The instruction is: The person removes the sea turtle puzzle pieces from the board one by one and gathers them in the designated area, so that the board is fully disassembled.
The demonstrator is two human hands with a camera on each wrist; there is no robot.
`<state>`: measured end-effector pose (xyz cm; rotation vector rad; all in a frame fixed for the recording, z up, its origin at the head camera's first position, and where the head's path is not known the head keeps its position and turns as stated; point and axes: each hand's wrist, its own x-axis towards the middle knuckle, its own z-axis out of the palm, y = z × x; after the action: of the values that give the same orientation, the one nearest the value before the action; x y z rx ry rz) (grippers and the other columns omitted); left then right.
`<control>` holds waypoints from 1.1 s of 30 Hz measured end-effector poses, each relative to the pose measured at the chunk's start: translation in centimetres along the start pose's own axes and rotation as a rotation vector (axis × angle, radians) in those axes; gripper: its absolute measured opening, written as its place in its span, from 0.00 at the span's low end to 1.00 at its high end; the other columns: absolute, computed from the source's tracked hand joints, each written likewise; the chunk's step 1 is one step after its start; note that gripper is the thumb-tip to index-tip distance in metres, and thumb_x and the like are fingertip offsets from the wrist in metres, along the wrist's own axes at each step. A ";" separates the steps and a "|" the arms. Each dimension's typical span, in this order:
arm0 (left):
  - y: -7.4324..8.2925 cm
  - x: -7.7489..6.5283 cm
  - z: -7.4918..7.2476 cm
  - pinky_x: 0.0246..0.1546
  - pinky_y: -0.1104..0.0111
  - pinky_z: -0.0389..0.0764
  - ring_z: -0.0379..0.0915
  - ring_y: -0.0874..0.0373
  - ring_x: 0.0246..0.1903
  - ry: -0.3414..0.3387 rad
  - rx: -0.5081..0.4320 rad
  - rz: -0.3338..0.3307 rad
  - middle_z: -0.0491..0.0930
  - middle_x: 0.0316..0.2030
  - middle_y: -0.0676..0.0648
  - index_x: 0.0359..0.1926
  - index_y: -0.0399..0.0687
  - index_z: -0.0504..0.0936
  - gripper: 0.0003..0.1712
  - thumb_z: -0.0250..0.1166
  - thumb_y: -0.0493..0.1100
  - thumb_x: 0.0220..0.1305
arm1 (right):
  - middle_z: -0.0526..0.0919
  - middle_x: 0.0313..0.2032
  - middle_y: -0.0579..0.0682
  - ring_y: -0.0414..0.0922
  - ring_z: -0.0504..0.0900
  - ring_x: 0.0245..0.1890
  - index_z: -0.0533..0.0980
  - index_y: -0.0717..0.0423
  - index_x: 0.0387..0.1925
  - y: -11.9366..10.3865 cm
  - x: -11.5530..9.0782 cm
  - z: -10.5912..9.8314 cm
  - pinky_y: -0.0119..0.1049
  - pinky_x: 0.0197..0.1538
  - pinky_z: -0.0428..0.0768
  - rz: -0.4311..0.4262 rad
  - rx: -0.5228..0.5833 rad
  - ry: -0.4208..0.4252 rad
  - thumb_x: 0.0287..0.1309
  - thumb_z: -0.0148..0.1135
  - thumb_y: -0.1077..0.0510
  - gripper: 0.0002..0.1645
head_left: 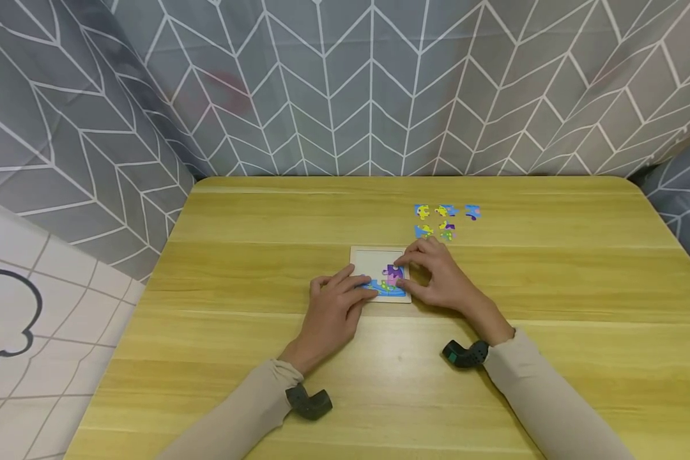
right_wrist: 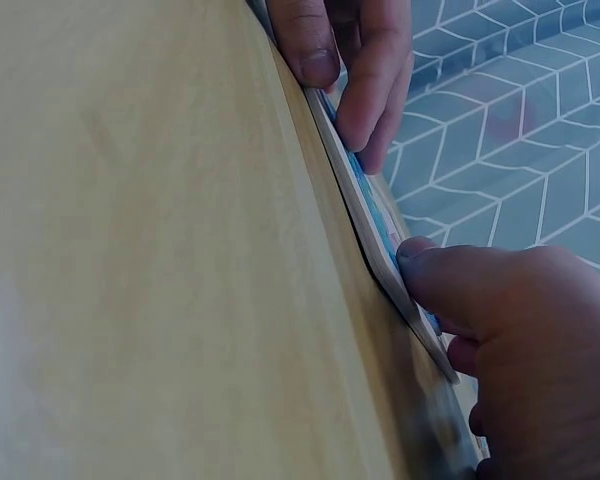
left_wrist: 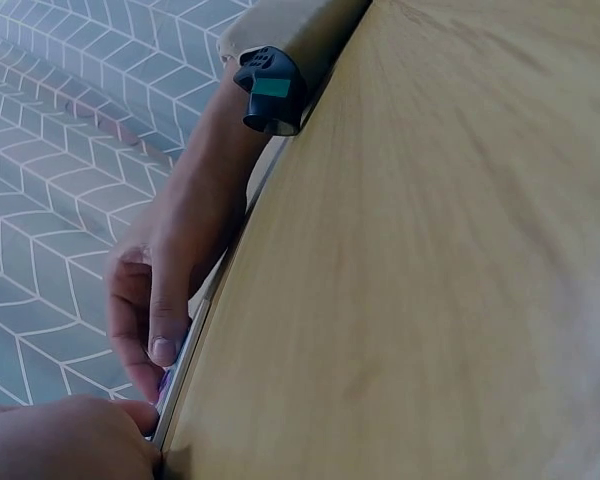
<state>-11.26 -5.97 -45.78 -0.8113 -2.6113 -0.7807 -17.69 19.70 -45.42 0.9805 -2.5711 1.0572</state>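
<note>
A shallow puzzle tray (head_left: 370,257) with a pale frame lies on the table, blue pieces (head_left: 386,291) along its near edge. A purple and pink puzzle piece (head_left: 393,272) sits above them at the right side. My right hand (head_left: 439,275) pinches this piece, index finger at its far edge and thumb at its near edge. From the left, my left hand (head_left: 336,303) rests extended fingers on the tray and blue pieces. In the right wrist view, the right thumb (right_wrist: 445,275) touches the tray's top; the other right fingers are mostly hidden.
Several loose puzzle pieces (head_left: 447,211) lie beyond the tray, near the right hand. The wooden table (head_left: 253,255) ends at a grey patterned curtain (head_left: 345,89). Black devices (head_left: 309,404) are worn on both wrists.
</note>
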 end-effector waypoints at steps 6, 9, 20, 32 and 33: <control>0.0 0.1 0.0 0.60 0.47 0.64 0.70 0.47 0.70 0.000 -0.005 -0.005 0.85 0.56 0.53 0.48 0.58 0.90 0.11 0.64 0.41 0.72 | 0.81 0.42 0.47 0.46 0.73 0.47 0.85 0.51 0.43 0.0 0.1 0.0 0.47 0.55 0.64 0.030 0.045 -0.019 0.50 0.79 0.56 0.16; 0.1 0.1 0.0 0.60 0.47 0.64 0.70 0.47 0.70 0.003 -0.004 -0.004 0.85 0.56 0.53 0.48 0.58 0.90 0.11 0.64 0.41 0.71 | 0.83 0.43 0.47 0.46 0.74 0.49 0.85 0.51 0.43 0.1 0.1 0.0 0.49 0.58 0.64 0.032 0.071 -0.021 0.51 0.79 0.57 0.16; 0.1 0.1 0.0 0.60 0.46 0.64 0.70 0.47 0.70 0.008 -0.010 -0.004 0.86 0.56 0.52 0.48 0.58 0.90 0.11 0.65 0.41 0.71 | 0.86 0.45 0.48 0.46 0.74 0.48 0.83 0.52 0.47 -0.2 0.1 -0.2 0.45 0.57 0.67 0.095 0.137 -0.044 0.52 0.78 0.61 0.19; 0.2 0.0 0.0 0.59 0.45 0.64 0.71 0.46 0.69 0.008 -0.021 -0.003 0.86 0.56 0.53 0.48 0.58 0.90 0.11 0.65 0.41 0.71 | 0.86 0.43 0.49 0.46 0.77 0.46 0.83 0.55 0.47 -0.6 0.1 -0.1 0.40 0.54 0.72 0.091 0.165 -0.028 0.55 0.74 0.66 0.17; 0.2 0.0 0.0 0.59 0.45 0.64 0.71 0.46 0.69 0.010 -0.020 0.000 0.86 0.56 0.53 0.48 0.58 0.90 0.11 0.65 0.41 0.71 | 0.86 0.43 0.49 0.45 0.77 0.45 0.83 0.55 0.47 -0.6 0.1 -0.1 0.38 0.52 0.72 0.084 0.165 -0.023 0.55 0.73 0.66 0.17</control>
<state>-11.16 -5.89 -45.70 -0.8106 -2.5988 -0.8104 -17.35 19.39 -45.00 0.9324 -2.5977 1.3060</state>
